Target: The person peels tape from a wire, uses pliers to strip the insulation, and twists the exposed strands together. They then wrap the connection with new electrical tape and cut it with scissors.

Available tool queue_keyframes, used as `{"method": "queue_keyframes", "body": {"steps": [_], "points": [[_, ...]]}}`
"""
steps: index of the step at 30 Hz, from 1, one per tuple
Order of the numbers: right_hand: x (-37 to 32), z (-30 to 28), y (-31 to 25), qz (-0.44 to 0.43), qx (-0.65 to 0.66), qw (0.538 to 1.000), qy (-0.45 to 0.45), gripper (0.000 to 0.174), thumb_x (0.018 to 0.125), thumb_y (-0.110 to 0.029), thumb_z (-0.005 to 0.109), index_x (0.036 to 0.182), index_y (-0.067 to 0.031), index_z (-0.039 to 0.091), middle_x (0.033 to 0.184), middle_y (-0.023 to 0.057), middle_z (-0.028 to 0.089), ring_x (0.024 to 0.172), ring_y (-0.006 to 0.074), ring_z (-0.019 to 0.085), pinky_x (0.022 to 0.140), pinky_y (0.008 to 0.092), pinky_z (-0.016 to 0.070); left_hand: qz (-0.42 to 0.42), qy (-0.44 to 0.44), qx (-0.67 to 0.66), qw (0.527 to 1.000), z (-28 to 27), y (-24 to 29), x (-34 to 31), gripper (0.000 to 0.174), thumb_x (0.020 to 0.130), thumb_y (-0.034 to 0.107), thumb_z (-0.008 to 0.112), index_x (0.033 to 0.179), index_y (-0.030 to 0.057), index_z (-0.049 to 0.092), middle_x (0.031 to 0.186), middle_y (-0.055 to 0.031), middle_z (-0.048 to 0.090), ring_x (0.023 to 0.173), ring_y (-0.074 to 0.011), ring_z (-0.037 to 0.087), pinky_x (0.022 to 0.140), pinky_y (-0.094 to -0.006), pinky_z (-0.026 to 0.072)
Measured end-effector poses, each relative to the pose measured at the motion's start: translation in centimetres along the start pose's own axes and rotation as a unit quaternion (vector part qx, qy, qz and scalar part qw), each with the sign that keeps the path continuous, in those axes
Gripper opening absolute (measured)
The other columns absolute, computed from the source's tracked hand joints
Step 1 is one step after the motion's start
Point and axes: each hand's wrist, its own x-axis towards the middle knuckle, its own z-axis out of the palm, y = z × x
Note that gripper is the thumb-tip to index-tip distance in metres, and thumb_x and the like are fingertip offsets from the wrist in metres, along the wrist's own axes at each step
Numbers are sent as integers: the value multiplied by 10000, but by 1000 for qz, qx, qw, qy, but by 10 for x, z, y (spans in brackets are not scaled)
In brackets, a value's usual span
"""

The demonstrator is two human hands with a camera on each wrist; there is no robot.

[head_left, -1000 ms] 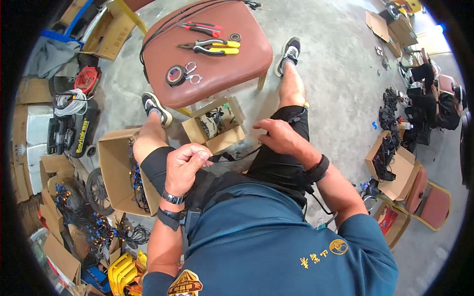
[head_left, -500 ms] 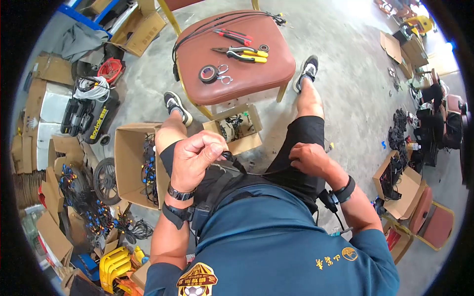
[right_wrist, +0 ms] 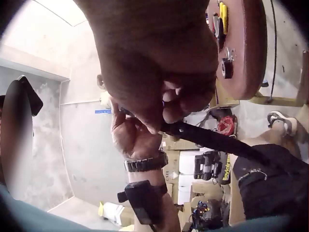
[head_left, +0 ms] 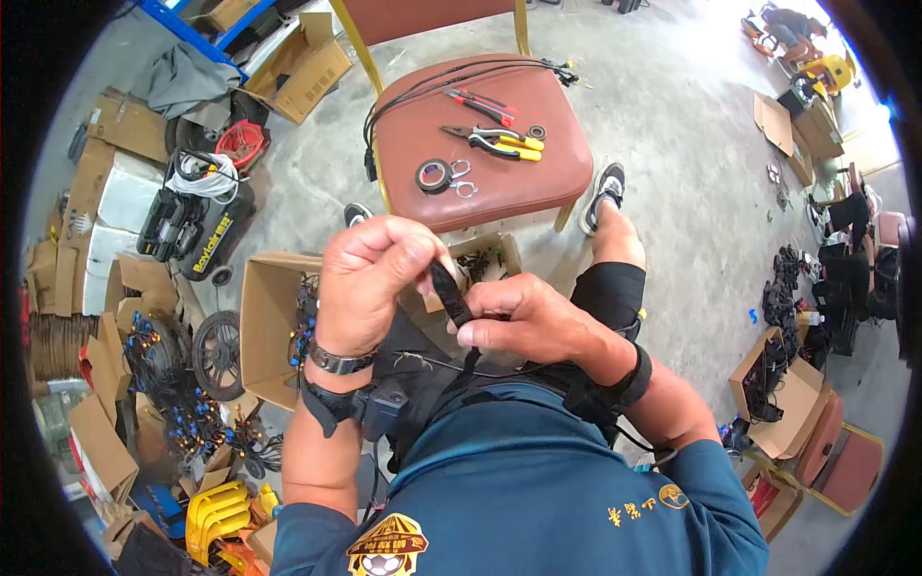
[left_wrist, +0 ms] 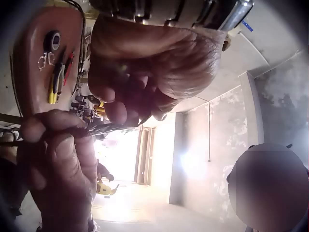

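In the head view a black cable [head_left: 448,293], flat and shiny like tape along this stretch, runs between both hands above the lap. My left hand [head_left: 373,274] pinches its upper end between thumb and forefinger. Just below, my right hand [head_left: 526,315] grips it with thumb and curled fingers. The right wrist view shows the black cable [right_wrist: 219,141] trailing from the right fingers toward the lap. In the left wrist view the two hands' fingertips are close together, with a short dark stretch of cable [left_wrist: 108,128] between them.
Ahead stands a chair [head_left: 538,187] bearing pliers [head_left: 495,142], a red-handled tool [head_left: 482,107], a tape roll [head_left: 433,176] and long black cables [head_left: 423,86]. A small carton [head_left: 507,252] sits below it. A larger carton [head_left: 269,326] of cables is at left, beside a wheel [head_left: 218,353].
The right hand has come up from the right thigh to the cable and now grips it below the left hand. The left hand has risen slightly. The head view has shifted.
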Motion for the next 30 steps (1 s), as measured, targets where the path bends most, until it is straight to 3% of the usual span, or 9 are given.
{"method": "queue_keyframes", "body": {"steps": [3, 4, 8, 9, 11, 14, 18, 23, 30], "points": [[-6, 0, -20, -37, 47, 997, -46, 122, 908, -125, 695, 934, -8, 677, 789, 13, 649, 796, 48, 558, 707, 274, 472, 29, -22, 47, 998, -6, 17, 2, 284, 971, 256, 622, 958, -28, 645, 863, -148, 676, 751, -187, 643, 681, -297, 520], [-9, -2, -22, -29, 64, 995, -71, 112, 907, -118, 700, 952, -16, 692, 833, 22, 667, 803, 48, 566, 717, 261, 469, 53, -12, 17, 998, 1, 18, 3, 281, 961, 252, 646, 1039, -15, 684, 844, -97, 702, 704, -133, 640, 611, -245, 487], [-9, -11, -13, -28, 39, 999, 21, 124, 906, -140, 700, 949, -24, 706, 840, 13, 661, 772, 64, 581, 694, 261, 470, 18, 50, 0, 999, -1, -3, 3, 347, 990, 306, 603, 1149, 1, 645, 868, -79, 704, 726, -127, 650, 617, -225, 469], [-4, -13, 4, -34, -47, 996, 67, 116, 913, -129, 677, 903, -14, 686, 775, -3, 612, 736, 61, 545, 665, 267, 459, -30, 67, 23, 997, -8, -24, 1, 360, 995, 332, 586, 1133, 5, 648, 880, -76, 704, 743, -126, 647, 629, -233, 480], [0, -13, 75, 17, 0, 987, 159, 133, 912, -112, 657, 847, 2, 636, 696, -13, 518, 703, 61, 487, 633, 281, 437, -129, 98, 69, 984, -23, -74, -6, 394, 1004, 383, 553, 1099, 13, 652, 903, -72, 703, 776, -123, 642, 653, -249, 503], [-12, -7, 104, 85, 5, 979, 185, 147, 910, -106, 643, 823, -2, 588, 663, 0, 424, 690, 59, 438, 597, 295, 413, -250, 60, 119, 959, -34, -133, -36, 422, 1006, 412, 543, 1012, 24, 708, 947, -45, 701, 813, -106, 633, 675, -239, 496], [-13, -3, 118, 21, -107, 976, 191, 113, 886, -83, 639, 813, -29, 572, 662, 64, 492, 617, 175, 470, 580, 338, 433, -215, 25, 132, 967, -15, -140, -39, 472, 1000, 429, 549, 1155, 5, 685, 1046, -53, 697, 932, -126, 627, 759, -262, 506], [-5, -7, 114, -127, -282, 940, 144, 83, 840, -62, 634, 869, -57, 556, 770, 146, 631, 686, 389, 592, 595, 437, 500, -246, 38, 60, 967, -1, -131, -27, 430, 995, 404, 569, 1118, 11, 694, 1018, -46, 692, 881, -105, 619, 738, -255, 500], [-4, -7, 100, -92, -364, 919, 119, 237, 849, -100, 621, 1079, -105, 564, 866, 163, 668, 736, 393, 654, 591, 468, 532, -301, 94, -10, 949, -2, -135, -22, 331, 977, 314, 622, 1022, -2, 713, 943, -42, 702, 809, -86, 613, 721, -242, 495]]}}
